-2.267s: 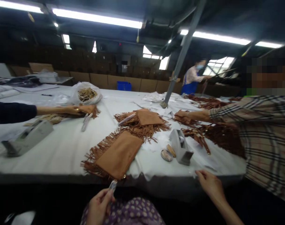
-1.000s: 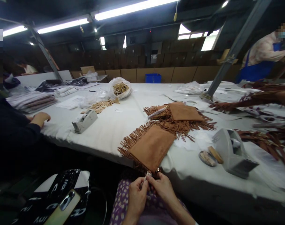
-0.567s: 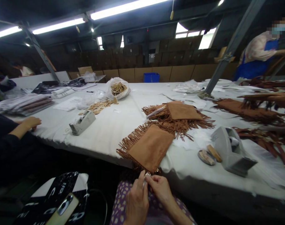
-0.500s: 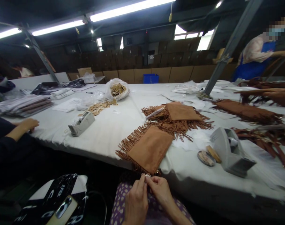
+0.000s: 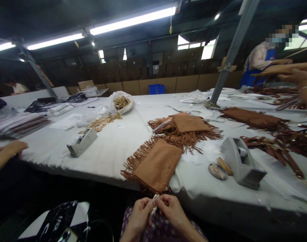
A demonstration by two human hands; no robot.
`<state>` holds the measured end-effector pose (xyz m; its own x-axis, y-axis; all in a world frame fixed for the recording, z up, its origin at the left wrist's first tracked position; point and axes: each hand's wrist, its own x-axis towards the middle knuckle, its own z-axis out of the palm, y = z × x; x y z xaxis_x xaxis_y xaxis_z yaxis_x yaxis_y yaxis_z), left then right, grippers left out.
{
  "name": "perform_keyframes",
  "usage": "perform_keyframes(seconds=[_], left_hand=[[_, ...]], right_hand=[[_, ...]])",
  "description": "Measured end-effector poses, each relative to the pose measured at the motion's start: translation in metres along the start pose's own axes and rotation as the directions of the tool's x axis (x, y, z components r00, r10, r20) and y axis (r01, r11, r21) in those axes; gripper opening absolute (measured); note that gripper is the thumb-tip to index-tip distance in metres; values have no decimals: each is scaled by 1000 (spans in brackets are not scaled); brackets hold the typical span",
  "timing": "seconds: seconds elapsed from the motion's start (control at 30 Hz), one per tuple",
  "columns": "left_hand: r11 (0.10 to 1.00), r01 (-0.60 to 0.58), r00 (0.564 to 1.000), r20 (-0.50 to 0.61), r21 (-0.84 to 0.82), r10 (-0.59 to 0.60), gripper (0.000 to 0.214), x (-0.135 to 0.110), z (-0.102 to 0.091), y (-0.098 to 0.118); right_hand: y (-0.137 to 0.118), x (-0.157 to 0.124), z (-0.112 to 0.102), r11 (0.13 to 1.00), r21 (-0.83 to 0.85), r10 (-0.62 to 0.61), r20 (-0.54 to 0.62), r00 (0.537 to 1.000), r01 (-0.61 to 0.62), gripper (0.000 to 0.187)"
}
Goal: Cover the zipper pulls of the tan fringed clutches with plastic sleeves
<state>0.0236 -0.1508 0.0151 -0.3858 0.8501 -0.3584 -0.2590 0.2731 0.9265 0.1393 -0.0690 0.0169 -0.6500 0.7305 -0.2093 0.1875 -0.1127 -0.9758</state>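
My left hand and my right hand meet above my lap, just off the table's front edge. Both are closed, thumbs and fingers pinching a small white strip that looks like thin paper or film. Right beyond it lies the corner of a brown fringed pouch, whose gold-coloured metal fitting shows near that corner. Whether the strip is wrapped around a part of the pouch is too small to tell. More fringed brown pouches lie stacked behind the first one.
Tape dispensers stand left and right, with a small oval dish beside the right one. A bag of tan pieces sits further back. Co-workers' hands show at left and right. A metal post rises from the table.
My hands have spread slightly apart at the wrists, and more of the white strip shows. The view has shifted a little. At right, a co-worker's hands have lifted a brown piece.
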Motion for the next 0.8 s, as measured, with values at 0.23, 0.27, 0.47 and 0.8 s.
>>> perform_keyframes(seconds=[0.23,0.27,0.47,0.8], left_hand=[[970,106,993,77,-221,-91,47,-7,4,6],[966,119,991,89,-229,-101,47,-9,5,7],[980,89,996,14,-176,-88,45,-11,8,6],[863,-209,906,-242,460,348,41,-22,13,10]], right_hand=[[-18,-9,-19,983,172,-108,268,957,63,35],[-19,-9,-19,986,151,-106,261,960,68,33],[-4,-7,-17,982,-176,-66,-20,998,61,28],[3,-28,-12,975,166,169,-121,978,-148,46]])
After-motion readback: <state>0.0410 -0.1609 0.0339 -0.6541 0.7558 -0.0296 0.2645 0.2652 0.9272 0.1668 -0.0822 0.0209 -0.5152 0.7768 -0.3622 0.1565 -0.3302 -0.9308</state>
